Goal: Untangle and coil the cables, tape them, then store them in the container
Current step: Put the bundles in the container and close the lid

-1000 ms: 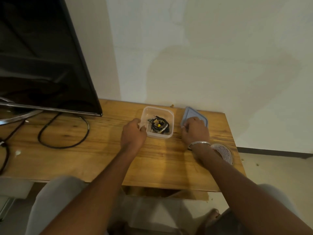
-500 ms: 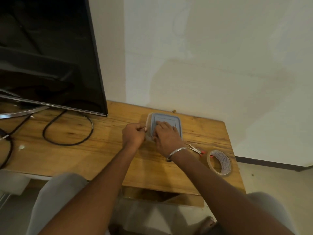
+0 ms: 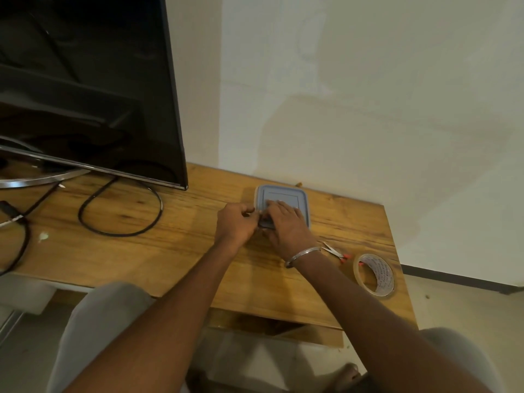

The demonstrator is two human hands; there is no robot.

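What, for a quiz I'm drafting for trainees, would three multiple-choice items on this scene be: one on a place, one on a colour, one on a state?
1. Where is the tape roll?
A. on the floor
B. on the table's right end, near the scissors
C. under the television

2. What colour is the lid?
A. red
B. yellow
C. blue-grey

3. What state is the container in?
A. lid on, both hands at it
B. open, lid lying beside it
C. tipped on its side

Answers:
1 B: the roll lies just past the scissors, by the table's right edge.
2 C: the lid's far part, clear of the hands, shows blue-grey.
3 A: the right hand presses the lid from above while the left hand grips the container's near corner.
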